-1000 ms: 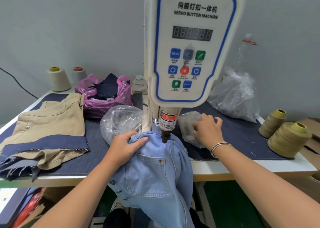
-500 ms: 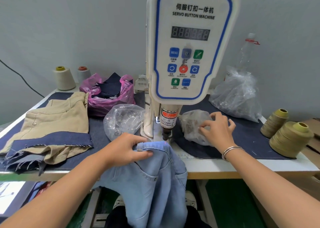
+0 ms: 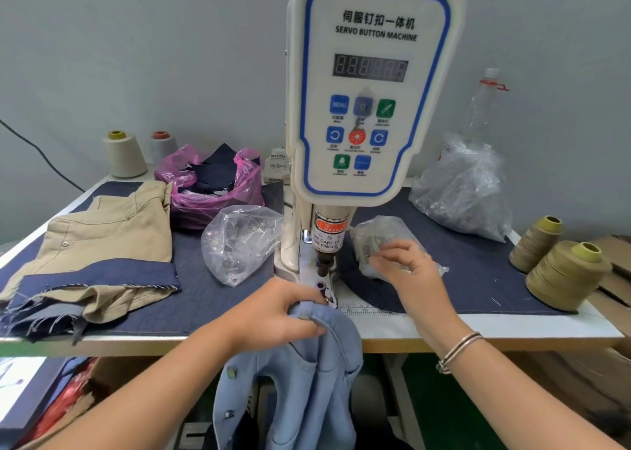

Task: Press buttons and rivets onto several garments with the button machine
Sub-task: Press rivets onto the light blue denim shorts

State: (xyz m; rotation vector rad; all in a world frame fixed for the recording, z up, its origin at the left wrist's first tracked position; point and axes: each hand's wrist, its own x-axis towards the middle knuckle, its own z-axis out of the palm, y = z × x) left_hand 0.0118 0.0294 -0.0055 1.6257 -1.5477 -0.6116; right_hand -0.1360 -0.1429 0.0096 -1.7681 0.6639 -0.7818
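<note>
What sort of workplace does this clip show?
Most likely a small garment workshop's button-attaching station. A servo button machine stands on the worktable, thread cones and clear bags of metal fasteners sit around it, and the left hand holds a light blue denim garment by its die.

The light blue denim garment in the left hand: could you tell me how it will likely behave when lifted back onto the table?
The denim garment is probably floppy: it drapes limp over the table edge from where the left hand grips it. Most of it hangs below, so it may slide off if released. Its metal buttons add little weight.
</note>
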